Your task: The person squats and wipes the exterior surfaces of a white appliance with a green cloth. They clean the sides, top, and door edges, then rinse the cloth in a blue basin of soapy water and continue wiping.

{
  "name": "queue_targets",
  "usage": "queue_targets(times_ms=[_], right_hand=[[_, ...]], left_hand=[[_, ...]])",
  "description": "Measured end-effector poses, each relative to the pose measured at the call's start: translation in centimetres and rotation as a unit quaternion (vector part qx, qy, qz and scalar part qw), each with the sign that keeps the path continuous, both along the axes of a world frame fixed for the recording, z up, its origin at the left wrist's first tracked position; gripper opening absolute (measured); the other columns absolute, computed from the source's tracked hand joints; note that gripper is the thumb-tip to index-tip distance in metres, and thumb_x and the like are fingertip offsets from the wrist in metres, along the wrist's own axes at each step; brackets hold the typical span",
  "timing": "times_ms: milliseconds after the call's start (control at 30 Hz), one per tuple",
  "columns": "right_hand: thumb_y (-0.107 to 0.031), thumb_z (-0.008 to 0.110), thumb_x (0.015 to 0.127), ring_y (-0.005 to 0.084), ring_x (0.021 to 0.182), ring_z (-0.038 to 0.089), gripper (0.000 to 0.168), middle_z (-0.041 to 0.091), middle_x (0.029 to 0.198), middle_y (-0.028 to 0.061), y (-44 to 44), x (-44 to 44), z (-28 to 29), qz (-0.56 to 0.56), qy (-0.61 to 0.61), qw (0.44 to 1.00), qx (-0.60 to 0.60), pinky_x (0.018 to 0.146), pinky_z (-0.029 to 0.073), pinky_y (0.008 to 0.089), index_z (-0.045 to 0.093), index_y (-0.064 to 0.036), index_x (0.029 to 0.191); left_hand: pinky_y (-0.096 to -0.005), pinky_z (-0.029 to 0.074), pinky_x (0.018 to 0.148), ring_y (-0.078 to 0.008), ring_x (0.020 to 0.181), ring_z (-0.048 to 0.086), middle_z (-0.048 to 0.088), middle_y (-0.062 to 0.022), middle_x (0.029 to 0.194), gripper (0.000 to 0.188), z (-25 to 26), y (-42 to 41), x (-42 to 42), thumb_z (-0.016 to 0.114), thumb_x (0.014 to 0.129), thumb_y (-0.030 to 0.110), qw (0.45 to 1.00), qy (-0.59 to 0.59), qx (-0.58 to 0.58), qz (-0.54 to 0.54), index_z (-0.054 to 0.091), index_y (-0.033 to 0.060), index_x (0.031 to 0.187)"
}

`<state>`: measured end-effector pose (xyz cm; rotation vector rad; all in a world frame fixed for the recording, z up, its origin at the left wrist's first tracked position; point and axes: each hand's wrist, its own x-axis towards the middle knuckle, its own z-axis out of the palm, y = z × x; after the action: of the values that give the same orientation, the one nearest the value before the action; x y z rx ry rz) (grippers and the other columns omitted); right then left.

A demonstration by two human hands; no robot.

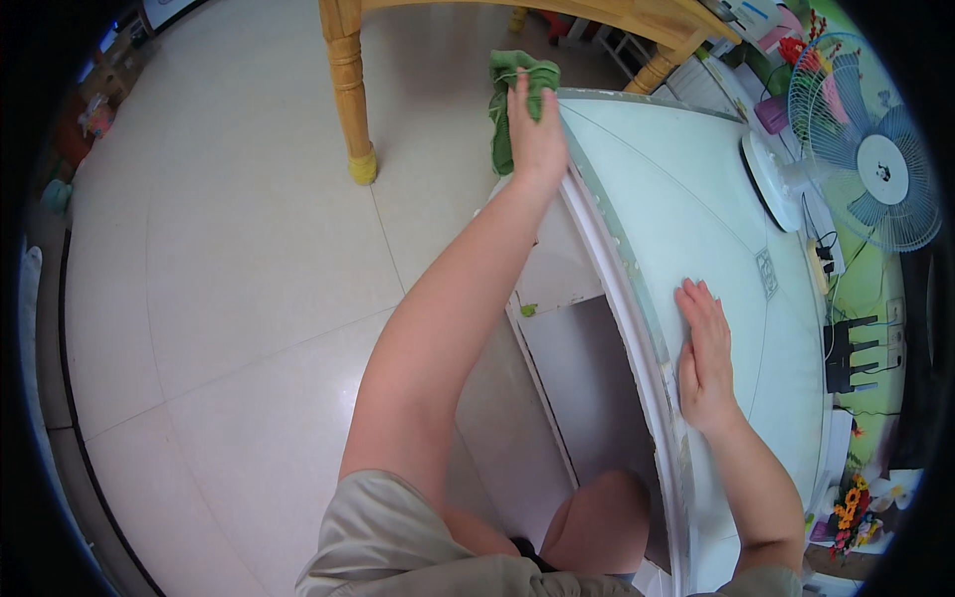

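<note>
My left hand [539, 142] reaches far forward to the corner of a low white cabinet with a glass top [671, 194]. Under and between its fingers is a green cloth [503, 123], bunched at the corner and hanging down over the side. My right hand [705, 358] lies flat on the glass near the front edge, with nothing in it. The white front rim [623, 313] curves beneath both arms, and an open shelf compartment [589, 388] shows below it. Chips mark the cabinet's edges.
A wooden table leg [351, 97] stands on the tiled floor [246, 246] beyond my left arm. An electric fan [880, 168] stands on the cabinet's far right. A black router [843, 354], cables and artificial flowers [850, 515] line the wall side.
</note>
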<state>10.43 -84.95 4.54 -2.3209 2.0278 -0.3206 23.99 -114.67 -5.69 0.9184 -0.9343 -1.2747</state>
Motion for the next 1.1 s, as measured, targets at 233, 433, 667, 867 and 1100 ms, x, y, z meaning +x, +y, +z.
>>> queue_targets(times_ms=[233,433,667,867,1100], right_hand=[[0.008,0.039,0.081,0.0376,0.145,0.029,0.064,0.039,0.152,0.018,0.2,-0.2,-0.2,0.001,0.005,1.0,-0.001,0.121,0.015,0.0513,0.041,-0.001,0.145],[0.008,0.038,0.081,0.0374,0.145,0.03,0.065,0.039,0.152,0.0179,-0.1,0.0,-0.1,-0.004,0.006,1.0,-0.001,0.121,0.015,0.051,0.041,-0.001,0.145],[0.009,0.037,0.081,0.0378,0.145,0.03,0.065,0.038,0.152,0.0184,-0.2,0.3,0.0,-0.007,0.013,1.0,0.003,0.121,0.015,0.0504,0.041,0.0,0.145],[0.009,0.037,0.081,0.0379,0.145,0.03,0.065,0.039,0.151,0.0188,-0.1,0.4,0.0,-0.008,0.008,1.0,0.002,0.121,0.015,0.0501,0.041,0.0,0.145],[0.009,0.037,0.081,0.0381,0.145,0.03,0.065,0.039,0.152,0.0189,-0.2,0.3,0.0,-0.006,0.013,1.0,0.001,0.121,0.015,0.05,0.041,0.001,0.145]], left_hand=[[-0.0389,0.019,0.119,-0.035,0.142,0.03,0.035,-0.0239,0.152,0.06,-3.7,18.7,-2.4,0.046,0.103,0.026,0.988,0.105,0.029,-0.11,0.027,-0.0047,0.15],[-0.0421,0.026,0.114,-0.0374,0.133,0.038,0.04,-0.0234,0.144,0.051,-9.0,21.5,-2.8,0.046,0.103,0.028,0.987,0.052,-0.086,-0.124,0.037,-0.0024,0.143],[-0.0444,0.034,0.109,-0.038,0.126,0.047,0.047,-0.0254,0.138,0.055,-10.2,4.7,-0.6,0.048,0.102,0.031,0.998,0.019,-0.047,-0.043,0.036,-0.0031,0.143],[-0.0455,0.026,0.116,-0.0419,0.138,0.034,0.033,-0.0279,0.151,0.062,-9.5,10.8,-1.8,0.05,0.1,0.027,0.996,-0.026,-0.082,0.017,0.028,-0.0065,0.147],[-0.0461,0.019,0.119,-0.0452,0.143,0.025,0.025,-0.0303,0.154,0.07,-11.0,20.5,-0.5,0.051,0.1,0.025,0.941,-0.271,-0.184,-0.085,0.018,-0.0098,0.151]])
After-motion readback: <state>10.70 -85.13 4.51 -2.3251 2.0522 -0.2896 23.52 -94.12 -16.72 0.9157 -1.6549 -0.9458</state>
